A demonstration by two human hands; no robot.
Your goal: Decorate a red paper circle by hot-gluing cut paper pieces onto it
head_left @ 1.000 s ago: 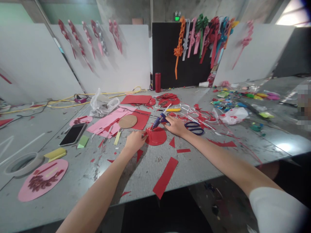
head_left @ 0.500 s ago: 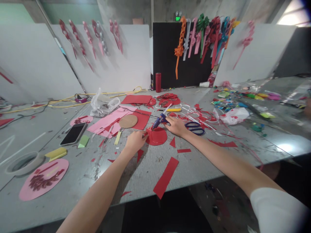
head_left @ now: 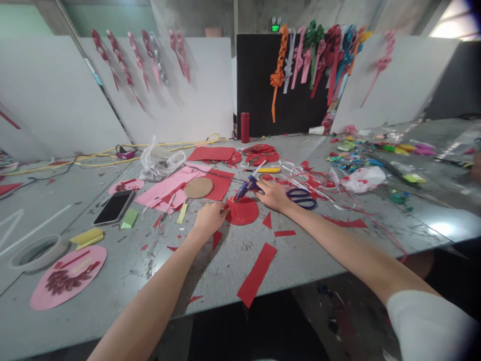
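My right hand (head_left: 273, 194) is closed around a blue hot glue gun (head_left: 246, 187) with a pale glue stick rising from its back. The nozzle points down at the far left part of a red round piece (head_left: 244, 212) lying on the table. My left hand (head_left: 211, 217) pinches the left edge of this red piece; its fingertips are partly hidden. Right beside my right wrist lie scissors with dark blue handles (head_left: 302, 199). A brown cardboard disc (head_left: 198, 187) rests on red and pink sheets behind my left hand.
Red scraps and a red strip (head_left: 257, 275) lie near the front edge of the table (head_left: 300, 260). On the left are a phone (head_left: 113, 207), a tape roll (head_left: 39, 252) and a decorated pink oval (head_left: 69, 278). A red bottle (head_left: 245, 128) stands at the back; ribbons (head_left: 311, 180) tangle at right.
Hardly anything differs. Both hands, the glue gun and the red round piece keep nearly the same places.
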